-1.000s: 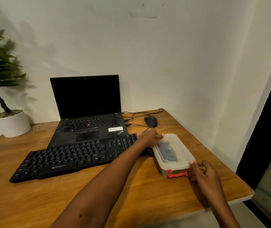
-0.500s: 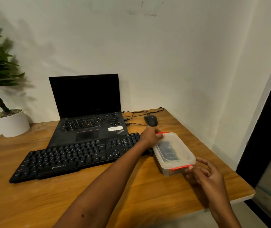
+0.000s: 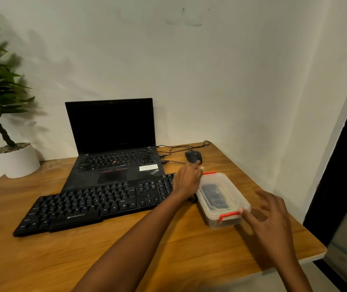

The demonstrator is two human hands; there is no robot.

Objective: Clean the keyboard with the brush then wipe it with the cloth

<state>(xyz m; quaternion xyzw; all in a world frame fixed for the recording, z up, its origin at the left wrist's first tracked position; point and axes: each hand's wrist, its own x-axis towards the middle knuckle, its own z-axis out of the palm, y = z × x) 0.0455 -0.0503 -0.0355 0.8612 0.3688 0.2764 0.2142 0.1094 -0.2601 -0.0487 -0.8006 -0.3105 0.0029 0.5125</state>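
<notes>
My right hand was nearest, fingers spread apart, one fingertip touching the near red clip of the clear lidded box on the bench. My left hand lay at the box's far end by the other clip; whether it gripped, I could not tell. Something dark showed inside (the brush, I guessed). The keyboard sat just left, not yet brushed. I judged this the opening step: next, both clips up, lid off.

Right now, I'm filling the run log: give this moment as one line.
stage: at box | left hand: at far end | right hand: open, fingertip at near latch | lid: on | keyboard: not yet brushed
</notes>
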